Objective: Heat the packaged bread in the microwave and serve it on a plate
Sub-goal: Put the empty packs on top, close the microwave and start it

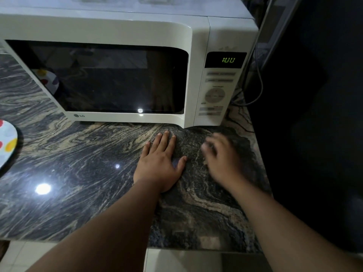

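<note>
We stand before a white microwave oven (pixel 125 61) with a dark glass door, which rests on a dark marbled stone counter (pixel 82 163). The door is closed. Its green digital display (pixel 228 60) is lit, with digits that look like 1:00, above a pale panel with a round control (pixel 215 95).

Our left hand (pixel 160 165) lies flat on the counter just in front of the oven, palm down, fingers straight and slightly spread; it grasps nothing. Our right hand (pixel 221 157) is beside it, under the control panel, and it is blurred. Its fingers seem loosely bent and we see nothing in it, but if it touches the stone we cannot tell.

The packaged bread we cannot see; the glass is too dark to show the inside and only gives reflections.

At the left edge of the counter lies a white round plate with coloured dots (pixel 6 142), well apart from both hands. A grey cable (pixel 260 83) hangs to the right of the oven.
</note>
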